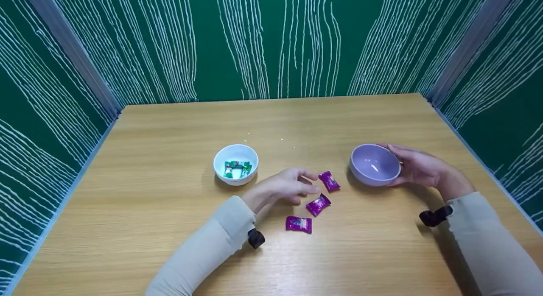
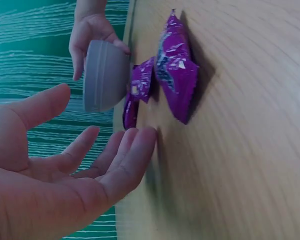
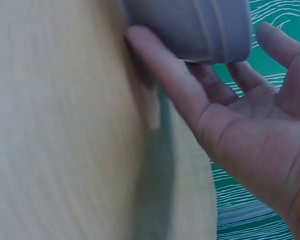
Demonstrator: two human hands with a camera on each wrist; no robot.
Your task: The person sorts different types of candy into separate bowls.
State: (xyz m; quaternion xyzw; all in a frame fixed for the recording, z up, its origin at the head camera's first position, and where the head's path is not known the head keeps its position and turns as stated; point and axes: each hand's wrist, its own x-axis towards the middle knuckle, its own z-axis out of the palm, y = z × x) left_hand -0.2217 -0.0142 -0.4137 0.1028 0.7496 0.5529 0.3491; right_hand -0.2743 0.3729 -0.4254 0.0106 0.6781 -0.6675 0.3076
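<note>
My left hand (image 1: 285,186) is over the table beside three purple-wrapped candies, its fingers spread and nothing between them. The far candy (image 1: 329,181) lies close to its fingertips, the middle candy (image 1: 318,205) just nearer me, and the near candy (image 1: 298,224) below the hand. In the left wrist view, a gap separates thumb and fingers, and the largest-looking candy (image 2: 176,67) lies beyond them. On the right, a lilac bowl (image 1: 375,165) appears with nothing inside. My right hand (image 1: 420,166) touches its right side with extended fingers (image 3: 177,80), the thumb held away from it.
A white bowl (image 1: 236,153) with several green-wrapped candies stands left of my left hand. Small white specks dot the wooden table (image 1: 169,160) behind it. Green panels with white wavy lines (image 1: 271,46) enclose the table at the back and sides.
</note>
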